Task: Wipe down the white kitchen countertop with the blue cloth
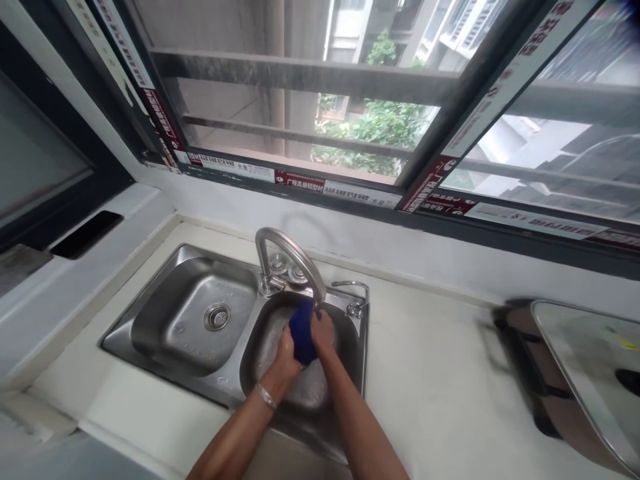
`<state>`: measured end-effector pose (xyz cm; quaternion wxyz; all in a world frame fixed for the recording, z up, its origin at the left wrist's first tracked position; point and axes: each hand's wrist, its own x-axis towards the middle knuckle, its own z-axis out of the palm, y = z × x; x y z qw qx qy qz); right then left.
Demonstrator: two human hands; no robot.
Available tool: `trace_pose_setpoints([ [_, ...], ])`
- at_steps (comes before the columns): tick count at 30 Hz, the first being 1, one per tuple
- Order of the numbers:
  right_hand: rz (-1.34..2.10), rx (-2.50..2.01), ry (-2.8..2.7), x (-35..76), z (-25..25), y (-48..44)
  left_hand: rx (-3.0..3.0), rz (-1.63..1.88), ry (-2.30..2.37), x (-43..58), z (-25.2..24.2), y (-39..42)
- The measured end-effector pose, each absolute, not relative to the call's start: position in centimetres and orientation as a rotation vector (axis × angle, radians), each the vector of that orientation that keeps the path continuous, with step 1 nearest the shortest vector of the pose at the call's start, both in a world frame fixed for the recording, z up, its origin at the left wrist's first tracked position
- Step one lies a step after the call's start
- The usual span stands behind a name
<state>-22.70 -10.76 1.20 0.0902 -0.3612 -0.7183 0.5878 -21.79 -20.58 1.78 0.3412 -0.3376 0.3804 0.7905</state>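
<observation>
A dark blue cloth (303, 333) is held between my two hands over the right basin (345, 360) of a steel double sink, just under the spout of the curved faucet (295, 250). My left hand (287, 350) is closed on the cloth's left side, with a bracelet on that wrist. My right hand (323, 329) grips its right side, close below the spout. Whether water is running, I cannot tell. Parts of the fingers are hidden behind the cloth.
To the left lies the other basin (185, 320) with its drain. A small thin tap (357, 300) rises at the sink's right corner. An electric pan with a glass lid (590, 373) stands at the far right. A black phone (87, 235) lies on the left ledge.
</observation>
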Motion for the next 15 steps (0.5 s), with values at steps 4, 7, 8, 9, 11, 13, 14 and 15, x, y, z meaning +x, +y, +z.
trace_pose_setpoints([
  [4,2.124,-1.059,-1.947,-21.5,0.9,-11.0,-0.719,2.056,1.513,-22.1,2.1,-21.6],
  [7,2.573,-1.057,-1.601,-19.7,0.4,-12.2,-0.308,1.924,1.885,-22.5,2.7,-23.2],
  [8,2.738,-1.086,-1.384,-19.1,0.2,-12.5,-0.133,1.861,1.907,-22.8,3.1,-23.8],
  [9,2.881,-1.117,-1.141,-18.7,-0.1,-12.7,0.046,1.797,1.926,-23.3,3.5,-24.5],
  [11,3.042,-1.159,-0.747,-18.0,-0.7,-12.8,0.388,1.66,2.082,-24.8,4.4,-25.8],
  [13,3.059,-1.165,-0.638,-17.6,-1.1,-12.6,0.495,1.58,2.37,-26.7,5.1,-26.9],
  [14,3.048,-1.164,-0.627,-17.6,-1.2,-12.5,0.452,1.545,2.533,-27.7,5.3,-27.3],
  [15,3.032,-1.163,-0.626,-17.6,-1.3,-12.4,0.37,1.501,2.675,-28.8,5.3,-27.6],
])
